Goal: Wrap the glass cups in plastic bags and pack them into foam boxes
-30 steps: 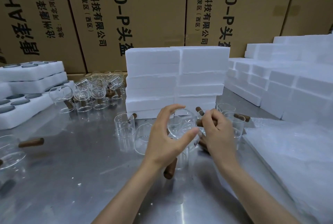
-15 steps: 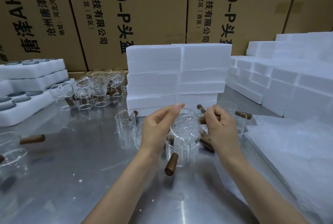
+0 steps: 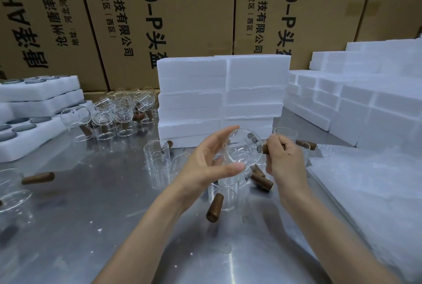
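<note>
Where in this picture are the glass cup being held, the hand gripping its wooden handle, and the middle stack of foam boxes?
held glass cup (image 3: 243, 149): head view, on its clear round body.
right hand (image 3: 284, 158): head view, on the back of the hand.
stack of foam boxes (image 3: 223, 92): head view, on the front face, mid-height.

Handle of the cup I hold: my right hand (image 3: 284, 160) closes over most of the wooden handle (image 3: 265, 148); only a stub shows.
Cups under my hands: several glasses at frame centre sit behind my left hand (image 3: 205, 165); count unclear.
Far-left cup (image 3: 11, 190): cut by the left edge.
Cartons (image 3: 159, 21): tops and print cropped at the upper edge.
Plastic bags (image 3: 365, 181): lower right, blurred, cut off.
</note>
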